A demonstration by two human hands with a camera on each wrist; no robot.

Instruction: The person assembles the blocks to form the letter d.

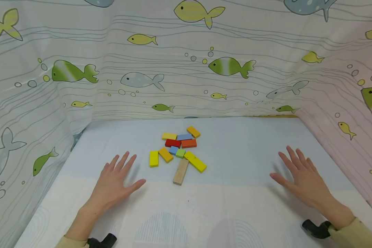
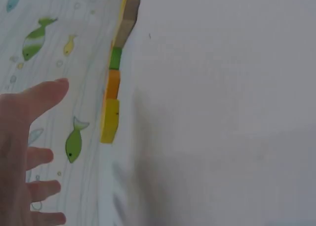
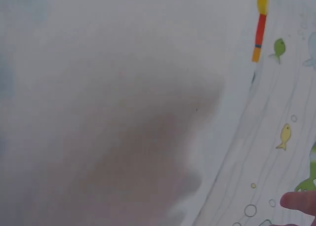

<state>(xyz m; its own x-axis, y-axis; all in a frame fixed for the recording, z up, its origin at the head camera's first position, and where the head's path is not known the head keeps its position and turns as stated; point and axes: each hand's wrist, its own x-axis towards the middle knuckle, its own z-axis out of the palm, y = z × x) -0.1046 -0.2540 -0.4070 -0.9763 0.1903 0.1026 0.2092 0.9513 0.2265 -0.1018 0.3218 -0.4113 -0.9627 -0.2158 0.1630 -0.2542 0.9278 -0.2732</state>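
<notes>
Head view, read left to right, with 12 o'clock at the table's far edge. The left hand (image 1: 111, 182) is released, fingers spread and grasping nothing; the group of toy blocks lies at its 2 o'clock. Nearest to it is a yellow rectangular block (image 1: 154, 158), long axis 12–6. Next come an orange block (image 1: 165, 155), axis 11–5; a paler yellow block (image 1: 169, 136); a red block (image 1: 173, 143); a short blue block (image 1: 173, 150); a green block (image 1: 180, 153); a bare-wood plank (image 1: 181, 172), axis 1–7; a longer blue block (image 1: 184, 137); a red-orange block (image 1: 189, 143); an amber block (image 1: 193, 131), axis 10–4; and a long yellow block (image 1: 195, 162), also about 10–4. At far right, the right hand (image 1: 303, 179) is likewise released and spread, well apart from the group, which lies between its 9 and 10 o'clock. The left hand is clearly the nearer.
</notes>
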